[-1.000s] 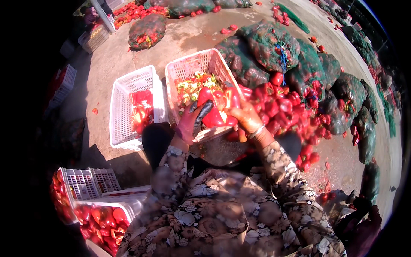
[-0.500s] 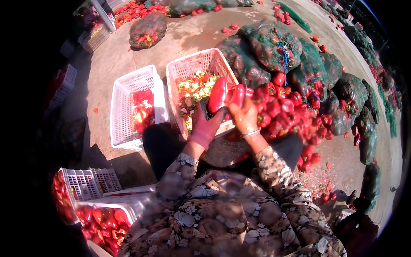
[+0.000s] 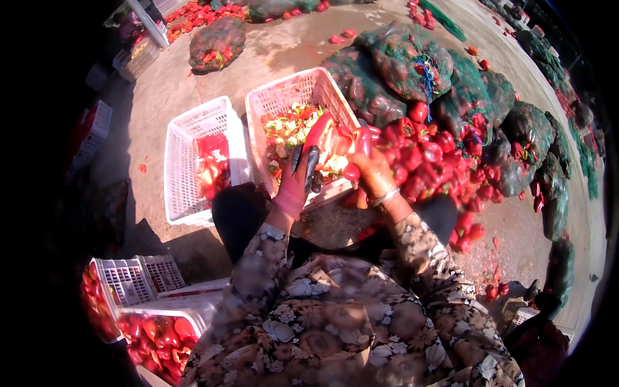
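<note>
My left hand [image 3: 295, 184], in a pink glove with black fingers, grips a split red pepper [image 3: 318, 140] above the pink crate [image 3: 257, 101], its pale inside showing. My right hand [image 3: 373, 173], bare with a bangle, is closed on the other part of the red pepper [image 3: 360, 143] at the crate's right side. That crate holds pale cores and green stems [image 3: 290, 129]. A white crate [image 3: 186, 126] with red pepper pieces [image 3: 213, 161] stands to its left.
Loose red peppers [image 3: 425, 168] are heaped at my right, against full green mesh bags [image 3: 403, 71]. Crates of pepper pieces [image 3: 161, 338] stand at my lower left. Another mesh bag [image 3: 216, 45] lies farther back near a metal post [image 3: 148, 22]. A person [image 3: 131, 26] is at the far upper left.
Half a second ago the pepper looked whole between my hands; now it is pulled open with pale inside showing. My left fingers have turned upright and my right hand has shifted slightly.
</note>
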Demonstrator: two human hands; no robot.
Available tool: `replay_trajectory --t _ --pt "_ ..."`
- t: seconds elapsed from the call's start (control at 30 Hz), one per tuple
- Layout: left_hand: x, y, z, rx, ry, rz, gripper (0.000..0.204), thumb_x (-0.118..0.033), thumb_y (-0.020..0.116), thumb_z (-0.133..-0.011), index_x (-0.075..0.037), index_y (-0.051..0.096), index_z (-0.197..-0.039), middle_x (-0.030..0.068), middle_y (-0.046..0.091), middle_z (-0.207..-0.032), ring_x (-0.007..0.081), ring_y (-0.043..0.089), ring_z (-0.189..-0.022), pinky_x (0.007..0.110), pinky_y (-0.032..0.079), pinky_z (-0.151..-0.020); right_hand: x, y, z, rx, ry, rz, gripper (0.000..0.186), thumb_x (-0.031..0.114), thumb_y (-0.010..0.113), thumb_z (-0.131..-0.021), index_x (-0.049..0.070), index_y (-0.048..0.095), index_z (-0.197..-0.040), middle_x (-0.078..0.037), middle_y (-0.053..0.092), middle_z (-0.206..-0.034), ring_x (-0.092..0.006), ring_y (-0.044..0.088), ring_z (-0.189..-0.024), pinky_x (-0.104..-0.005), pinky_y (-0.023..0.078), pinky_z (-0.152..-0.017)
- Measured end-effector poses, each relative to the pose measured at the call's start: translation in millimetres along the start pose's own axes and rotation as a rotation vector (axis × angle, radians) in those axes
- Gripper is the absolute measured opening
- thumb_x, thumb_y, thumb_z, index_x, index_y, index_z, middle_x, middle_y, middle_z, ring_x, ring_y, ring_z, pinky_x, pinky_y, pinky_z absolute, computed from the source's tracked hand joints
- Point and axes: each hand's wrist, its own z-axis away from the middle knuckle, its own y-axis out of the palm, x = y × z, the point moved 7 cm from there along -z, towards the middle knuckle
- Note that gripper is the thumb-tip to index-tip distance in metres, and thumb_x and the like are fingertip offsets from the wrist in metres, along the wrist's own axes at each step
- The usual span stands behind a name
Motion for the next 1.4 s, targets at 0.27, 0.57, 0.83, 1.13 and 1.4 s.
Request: replay_trajectory --t 0.27,0.57,0.83,1.13,1.4 --pt "45.2 37.6 24.6 0.072 -0.846 0.602 0.046 -0.044 0.065 -0.091 -0.01 0.06 -0.121 0.0042 0.07 -0.097 0.0181 0.069 -0.077 0.031 0.055 -0.057 -2.3 -8.2 -2.4 -0.197 -0.337 0.133 0.05 -0.001 0.063 -0.085 0.0 0.049 -0.133 -0.007 0.063 -0.108 -0.0125 0.062 -0.087 -0.0268 0.052 -0.073" --pt "35.9 33.5 15.8 -0.248 -0.67 0.73 0.043 -0.03 0.074 -0.087 -0.006 0.064 -0.121 0.0041 0.067 -0.11 0.0167 0.063 -0.095 0.03 0.05 -0.081 -3.0 24.6 29.4 -0.084 -0.595 0.668 0.06 0.005 0.073 -0.075 -0.002 0.052 -0.131 -0.012 0.06 -0.122 -0.0197 0.056 -0.113 -0.0326 0.043 -0.099" --pt "22.4 31.3 14.4 -0.204 -0.693 0.429 0.033 -0.015 0.07 -0.089 -0.005 0.064 -0.12 0.002 0.067 -0.111 0.0131 0.062 -0.099 0.028 0.048 -0.089 28.1 6.3 25.6 -0.144 -0.428 0.708 0.07 0.024 0.077 -0.076 0.001 0.05 -0.136 -0.017 0.068 -0.11 -0.0242 0.069 -0.092 -0.036 0.054 -0.077" --pt "21.8 38.0 11.1 -0.095 -0.652 0.453 0.038 -0.018 0.073 -0.084 -0.01 0.061 -0.119 0.0038 0.063 -0.101 0.0138 0.058 -0.073 0.028 0.045 -0.061 -2.6 -29.0 -12.6 -0.188 -0.24 0.407 0.026 -0.001 0.067 -0.08 -0.001 0.057 -0.104 -0.006 0.067 -0.083 -0.0152 0.066 -0.072 -0.0267 0.053 -0.063" --pt "14.9 33.6 9.0 0.028 -0.695 0.528 0.043 -0.005 0.071 -0.085 -0.006 0.06 -0.126 0.0015 0.066 -0.113 0.0116 0.062 -0.1 0.028 0.05 -0.089 1.7 -13.6 -9.7 -0.186 -0.232 0.342 0.027 0.002 0.069 -0.078 -0.002 0.06 -0.103 -0.006 0.063 -0.084 -0.0127 0.061 -0.075 -0.029 0.05 -0.064"
